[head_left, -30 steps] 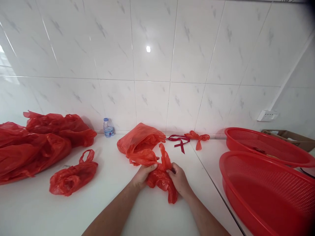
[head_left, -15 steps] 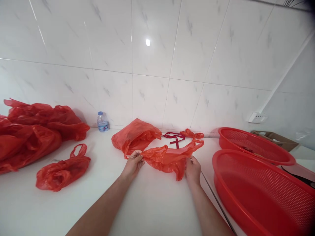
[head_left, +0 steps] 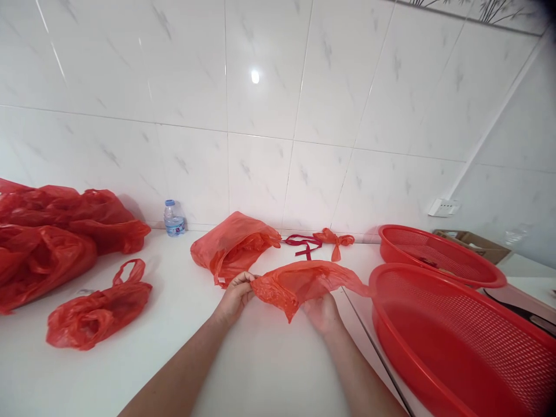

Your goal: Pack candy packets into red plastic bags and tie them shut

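Between my hands a thin red plastic bag [head_left: 304,281] is spread out above the white table. My left hand [head_left: 234,298] pinches its left edge between thumb and fingers. At the bag's lower right, my right hand [head_left: 321,310] is closed against the plastic, its fingertips partly covered by it. The bag's right end stretches toward the rim of the near basket. Just behind my left hand lies a fuller red plastic bag [head_left: 230,243]. Left of my left arm sits a crumpled red bag [head_left: 99,310] with a loop handle sticking up.
Large red bags [head_left: 52,231] are heaped at the far left. A water bottle [head_left: 174,220] stands by the tiled wall. Dark red ribbon [head_left: 304,243] and a knotted red bag [head_left: 333,238] lie behind. Two red baskets [head_left: 434,341] and a cardboard box [head_left: 482,249] are on the right.
The bag in my hands went from bunched to spread out, with my hands moving apart and then slightly closer. My view has shifted a little to the right.
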### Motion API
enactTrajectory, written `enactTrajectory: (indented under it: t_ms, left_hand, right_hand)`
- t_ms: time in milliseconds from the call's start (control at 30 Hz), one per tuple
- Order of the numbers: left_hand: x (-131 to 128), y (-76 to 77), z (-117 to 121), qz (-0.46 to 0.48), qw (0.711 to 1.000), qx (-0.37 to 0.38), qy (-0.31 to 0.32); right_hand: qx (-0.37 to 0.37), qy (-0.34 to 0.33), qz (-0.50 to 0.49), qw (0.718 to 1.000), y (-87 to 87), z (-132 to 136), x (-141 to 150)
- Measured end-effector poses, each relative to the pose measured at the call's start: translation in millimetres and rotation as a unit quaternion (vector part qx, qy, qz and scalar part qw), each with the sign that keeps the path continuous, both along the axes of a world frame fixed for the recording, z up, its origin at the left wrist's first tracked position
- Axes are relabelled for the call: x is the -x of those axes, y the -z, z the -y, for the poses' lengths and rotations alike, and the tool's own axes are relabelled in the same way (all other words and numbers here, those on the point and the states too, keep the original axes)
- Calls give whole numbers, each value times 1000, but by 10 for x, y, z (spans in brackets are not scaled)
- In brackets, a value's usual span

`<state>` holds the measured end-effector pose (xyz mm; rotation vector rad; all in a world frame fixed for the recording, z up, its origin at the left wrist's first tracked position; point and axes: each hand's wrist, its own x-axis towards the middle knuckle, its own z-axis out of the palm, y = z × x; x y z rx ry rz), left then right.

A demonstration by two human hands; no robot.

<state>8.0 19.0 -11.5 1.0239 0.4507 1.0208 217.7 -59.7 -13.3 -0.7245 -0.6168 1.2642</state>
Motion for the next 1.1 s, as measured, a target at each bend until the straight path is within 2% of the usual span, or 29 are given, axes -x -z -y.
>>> enactTrajectory:
  t_ms: [67, 100, 200, 267, 367, 467, 567, 667, 867, 1000, 1100]
  left_hand:
    - [-34, 43, -1, -100, 992, -70, -39]
    - [-52, 65, 1, -156, 979, -116, -68]
    - [-89, 109, 27, -262, 923, -239, -146]
    - [-98, 106, 58, -284, 886, -317, -184]
    - [-102, 58, 122, -301, 820, -427, -233]
    - [-119, 2, 193, -306, 784, -483, -241]
    - [-150, -31, 251, -306, 769, -514, -225]
    - [-177, -47, 286, -302, 754, -550, -193]
    - [-199, -47, 313, -345, 724, -577, -155]
    - [-206, -32, 284, -357, 722, -572, -153]
    - [-196, -35, 245, -346, 737, -562, -146]
  right_hand:
    - [-25, -54, -18, 998, -55, 46, 19]
    - [-38, -70, -10, 997, -97, 70, 30]
    - [-52, -56, 3, 997, -227, 119, 59]
    - [-43, -24, -8, 999, -271, 123, 61]
    - [-27, 0, 2, 1000, -221, 88, 27]
    - [-5, 6, 9, 1000, -93, 32, -19]
    - [11, 0, -17, 1000, -5, -2, -33]
    - [6, -5, -30, 1000, 7, -1, -11]
    - [25, 5, 32, 999, 9, 13, 40]
    - [54, 9, 117, 992, 57, -6, 57]
    - [67, 27, 146, 987, 76, -27, 67]
